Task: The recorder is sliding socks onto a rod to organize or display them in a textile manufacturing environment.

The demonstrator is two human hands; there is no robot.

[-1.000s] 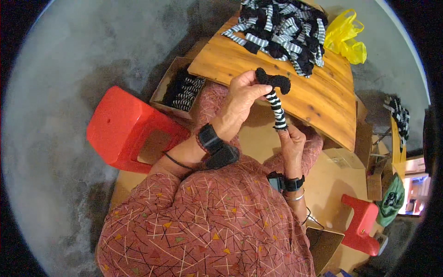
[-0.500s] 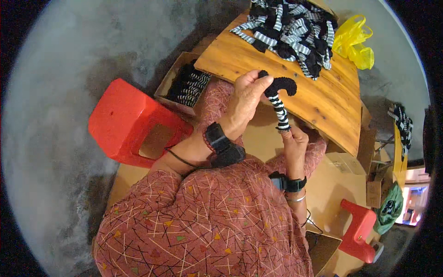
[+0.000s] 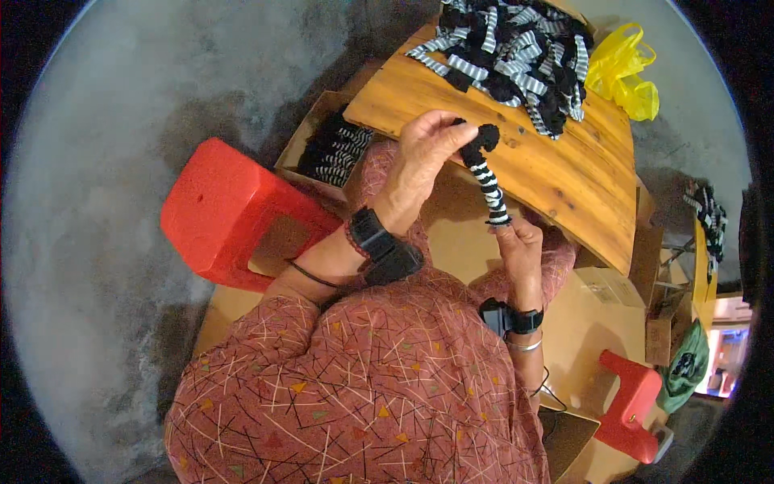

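"What can you make out from there?"

"I see one striped knitted piece (image 3: 488, 187) between two hands: left hand (image 3: 421, 161) pinching its fuzzy black top, right hand (image 3: 520, 250) pinching its striped lower end."

"How will it handle?"

"Light and soft, I'd judge; best held at both ends. I count two red stools (image 3: 211, 206), one to each side of the hands, and one yellow bag (image 3: 627, 77) beyond; the striped pile (image 3: 520, 60) ahead defeats counting."

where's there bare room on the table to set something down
The brown wooden table has bare boards between its near edge and the heap of black-and-white striped fabric pieces, especially right of the held black-and-white striped knitted tube. The far end is crowded by that heap, a yellow plastic bag beside it.
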